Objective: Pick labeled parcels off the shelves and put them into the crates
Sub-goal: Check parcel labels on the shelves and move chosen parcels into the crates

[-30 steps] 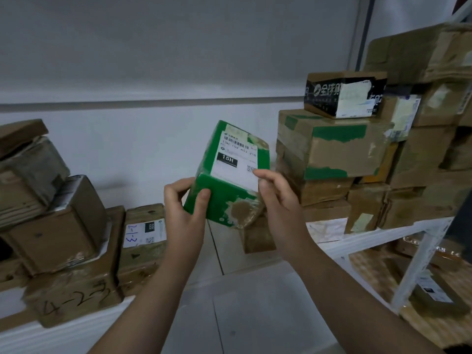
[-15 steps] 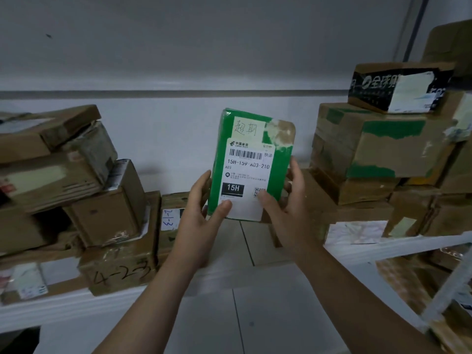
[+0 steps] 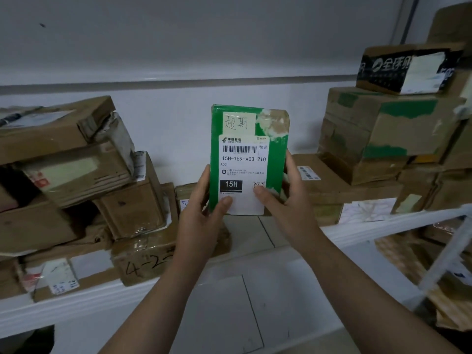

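A green parcel [image 3: 249,129] with a white shipping label reading 15H stands upright in the air at the centre of view, label facing me. My left hand [image 3: 203,218] grips its lower left edge, thumb on the label. My right hand [image 3: 286,200] holds its lower right edge, thumb on the label and fingers behind. No crate is in view.
A white shelf [image 3: 76,302] carries stacked brown cartons on the left [image 3: 63,154], one marked 4-2 [image 3: 145,261]. Taller carton stacks [image 3: 378,134] fill the right side, topped by a black-printed box [image 3: 406,69]. A lower shelf with parcels [image 3: 449,284] shows at the right. White wall behind.
The parcel was turned from tilted to upright with its label toward me, and raised slightly. Both hands shifted to its lower edges; my view swung left.
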